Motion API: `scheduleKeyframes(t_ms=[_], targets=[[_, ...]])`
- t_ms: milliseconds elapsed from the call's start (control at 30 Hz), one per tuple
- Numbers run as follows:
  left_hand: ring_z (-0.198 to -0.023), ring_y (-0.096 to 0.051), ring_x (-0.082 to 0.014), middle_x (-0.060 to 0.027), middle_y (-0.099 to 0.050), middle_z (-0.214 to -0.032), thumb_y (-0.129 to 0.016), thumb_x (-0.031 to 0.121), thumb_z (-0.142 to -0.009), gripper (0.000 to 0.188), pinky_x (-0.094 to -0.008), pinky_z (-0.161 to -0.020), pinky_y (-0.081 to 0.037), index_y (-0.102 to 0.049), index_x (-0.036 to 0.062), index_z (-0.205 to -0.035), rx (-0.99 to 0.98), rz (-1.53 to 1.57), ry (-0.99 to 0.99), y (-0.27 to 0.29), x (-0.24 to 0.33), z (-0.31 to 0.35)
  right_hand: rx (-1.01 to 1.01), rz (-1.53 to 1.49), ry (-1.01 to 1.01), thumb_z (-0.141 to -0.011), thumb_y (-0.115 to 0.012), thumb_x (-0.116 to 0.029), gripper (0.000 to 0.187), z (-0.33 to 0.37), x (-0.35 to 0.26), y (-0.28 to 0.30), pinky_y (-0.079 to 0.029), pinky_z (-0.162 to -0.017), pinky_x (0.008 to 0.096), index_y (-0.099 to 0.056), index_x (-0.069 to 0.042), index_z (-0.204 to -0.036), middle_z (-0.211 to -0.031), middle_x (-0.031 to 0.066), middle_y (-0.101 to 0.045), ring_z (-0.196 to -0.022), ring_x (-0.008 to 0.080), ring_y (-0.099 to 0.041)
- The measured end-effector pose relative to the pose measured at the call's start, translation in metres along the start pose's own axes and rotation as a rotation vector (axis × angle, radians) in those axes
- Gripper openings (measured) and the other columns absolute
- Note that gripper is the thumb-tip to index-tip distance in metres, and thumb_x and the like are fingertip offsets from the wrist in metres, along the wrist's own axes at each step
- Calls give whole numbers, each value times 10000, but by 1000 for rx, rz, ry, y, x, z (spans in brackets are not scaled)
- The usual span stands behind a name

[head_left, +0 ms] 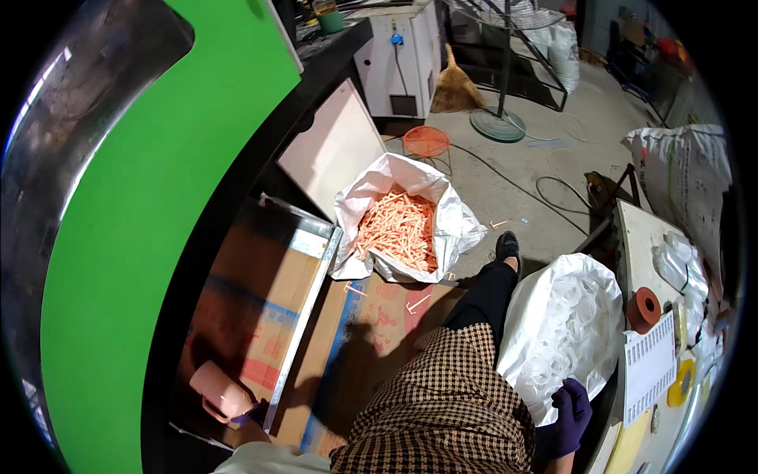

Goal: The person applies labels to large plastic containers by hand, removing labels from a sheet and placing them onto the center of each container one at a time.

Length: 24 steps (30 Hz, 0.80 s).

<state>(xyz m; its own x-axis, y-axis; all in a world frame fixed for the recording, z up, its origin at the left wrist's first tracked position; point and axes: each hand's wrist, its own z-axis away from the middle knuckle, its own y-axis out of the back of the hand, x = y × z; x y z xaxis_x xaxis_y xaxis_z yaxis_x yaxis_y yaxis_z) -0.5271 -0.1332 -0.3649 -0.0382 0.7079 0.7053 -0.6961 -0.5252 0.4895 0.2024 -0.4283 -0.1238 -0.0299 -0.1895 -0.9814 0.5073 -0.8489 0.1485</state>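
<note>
In a purple glove, my left hand (pixel 251 415) is at the lower left, closed on a pink plastic mug (pixel 220 389) with a looped handle. The mug tilts over a cardboard-lined bin (pixel 304 312) with a metal edge; most of those fingers are hidden. My right hand (pixel 572 417), also purple-gloved, has its fingers curled at the near right edge of a white sack. What the fingers hold, if anything, is hidden. That sack (pixel 517 340) contains many translucent plastic ring-shaped pieces (pixel 564 332).
Ahead, an open white woven bag (pixel 458 225) holds peach-coloured plastic sticks (pixel 399 229); a few lie loose on flattened cardboard (pixel 379 316). A green machine panel (pixel 142 197) borders the left. On the right, a table (pixel 636 225) carries a brown tape roll (pixel 644 309) and printed sheet (pixel 650 367). A cable (pixel 505 175) crosses the floor.
</note>
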Motion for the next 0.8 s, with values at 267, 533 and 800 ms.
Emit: scheduleKeyframes(t_ms=[267, 533, 800], targets=[[-1091, -627, -248, -122, -676, -1169, -635, 426, -939, 600, -366, -913, -511, -531, 40, -1388, -390, 497, 41, -59, 1, 1, -147, 352, 283, -883, -631, 11, 184, -20, -25, -37, -511, -746, 297, -697, 3, -1054, -883, 104, -664, -796, 182, -649], [-1137, -591, -210, -96, -589, -1290, -673, 281, -894, 635, -329, -984, -474, -452, 1, -1419, -1008, 282, -592, -193, 103, 150, -333, 424, 527, -839, -732, -72, 387, -55, -30, -74, -533, -778, 334, -656, -22, -1215, -1008, 134, -670, -861, 237, -654], [-1343, -453, -252, -128, -503, -1427, -826, 433, -755, 947, -418, -1131, -337, -398, -28, -1462, -1981, -261, -887, -278, 190, 454, -388, 450, 595, -779, -816, -343, 984, -176, -7, -100, -352, -1155, 412, -290, -7, -1540, -1573, 162, -356, -1422, 314, -391]])
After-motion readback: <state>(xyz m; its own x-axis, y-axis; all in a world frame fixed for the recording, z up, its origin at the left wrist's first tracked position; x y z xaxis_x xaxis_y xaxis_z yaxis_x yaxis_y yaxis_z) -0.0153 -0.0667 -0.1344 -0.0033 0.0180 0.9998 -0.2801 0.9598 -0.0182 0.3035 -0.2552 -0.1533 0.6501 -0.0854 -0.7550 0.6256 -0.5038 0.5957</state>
